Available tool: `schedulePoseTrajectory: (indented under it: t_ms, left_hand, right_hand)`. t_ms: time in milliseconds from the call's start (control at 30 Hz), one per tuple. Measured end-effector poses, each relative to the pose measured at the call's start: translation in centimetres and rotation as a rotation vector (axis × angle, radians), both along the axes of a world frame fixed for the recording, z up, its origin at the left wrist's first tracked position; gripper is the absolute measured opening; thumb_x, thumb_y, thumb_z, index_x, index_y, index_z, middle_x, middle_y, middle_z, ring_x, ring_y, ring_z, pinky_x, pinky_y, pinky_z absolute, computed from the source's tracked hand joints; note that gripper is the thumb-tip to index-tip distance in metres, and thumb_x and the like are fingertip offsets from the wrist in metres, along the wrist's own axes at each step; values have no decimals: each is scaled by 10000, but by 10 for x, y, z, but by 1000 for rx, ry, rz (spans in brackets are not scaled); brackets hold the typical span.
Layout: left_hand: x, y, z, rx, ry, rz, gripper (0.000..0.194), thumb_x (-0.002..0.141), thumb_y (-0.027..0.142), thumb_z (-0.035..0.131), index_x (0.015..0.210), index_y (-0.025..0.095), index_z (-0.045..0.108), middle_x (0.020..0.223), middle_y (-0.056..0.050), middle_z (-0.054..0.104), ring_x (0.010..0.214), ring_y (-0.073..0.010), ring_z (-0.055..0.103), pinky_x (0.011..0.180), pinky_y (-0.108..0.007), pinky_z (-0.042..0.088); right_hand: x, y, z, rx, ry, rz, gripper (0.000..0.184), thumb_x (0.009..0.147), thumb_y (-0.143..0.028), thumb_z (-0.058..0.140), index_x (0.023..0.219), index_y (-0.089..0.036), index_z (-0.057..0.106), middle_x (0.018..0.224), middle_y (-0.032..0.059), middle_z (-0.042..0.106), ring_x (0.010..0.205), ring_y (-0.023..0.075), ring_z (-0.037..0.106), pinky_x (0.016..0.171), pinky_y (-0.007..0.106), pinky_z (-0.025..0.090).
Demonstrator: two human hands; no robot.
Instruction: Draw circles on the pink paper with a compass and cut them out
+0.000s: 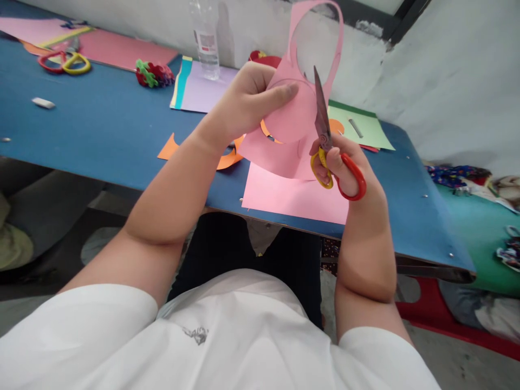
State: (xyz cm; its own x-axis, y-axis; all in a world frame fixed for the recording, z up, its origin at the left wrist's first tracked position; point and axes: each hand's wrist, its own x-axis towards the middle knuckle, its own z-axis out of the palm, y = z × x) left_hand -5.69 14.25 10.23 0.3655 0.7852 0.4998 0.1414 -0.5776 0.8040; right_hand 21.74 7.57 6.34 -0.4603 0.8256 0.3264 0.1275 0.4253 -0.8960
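Observation:
My left hand [249, 100] is closed on a pink paper sheet [290, 116], thumb pressed on a round piece partly cut out of it. A thin loop of the same paper arcs upward from it. My right hand [345, 168] grips scissors [325, 143] with one yellow and one red handle loop. Their blade points up along the right edge of the round piece. Both hands hover above the blue table [101, 130], over a flat pink sheet [292, 195] near its front edge.
Orange paper scraps [170, 149] lie under my left wrist. A clear bottle [206, 38] stands on lilac paper [203, 89] at the back. A second pair of scissors [67, 62], pink sheets, a colourful paper piece [154, 74], an eraser [43, 103] and green paper [359, 127] also lie on the table.

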Motion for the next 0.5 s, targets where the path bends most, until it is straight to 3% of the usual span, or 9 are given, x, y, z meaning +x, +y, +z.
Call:
schedulePoseTrajectory:
  t_ms: [200, 367, 500]
  left_hand:
    - [3, 2, -2, 52, -65, -78, 648, 880, 789, 824, 585, 328, 477, 751, -34, 369, 698, -202, 331, 659, -439, 326]
    - [2, 3, -1, 98, -44, -75, 637, 911, 740, 790, 579, 315, 451, 725, -24, 336, 676, -191, 325, 655, -438, 315]
    - [1, 2, 1, 156, -26, -29, 753, 929, 768, 774, 562, 282, 332, 705, -3, 272, 632, -133, 295, 645, -404, 317]
  right_hand:
    - [0, -2, 2, 22, -39, -34, 568, 1050, -844, 704, 1023, -276, 699, 646, -34, 506, 518, 165, 435, 507, 363, 332]
    - [2, -1, 1, 28, -38, -39, 573, 1055, -840, 700, 1004, -269, 709, 643, -30, 500, 506, 159, 432, 500, 362, 333]
    - [2, 0, 0, 17, -42, -43, 606, 1024, -878, 711, 988, -273, 704, 637, -31, 498, 501, 157, 433, 490, 359, 341]
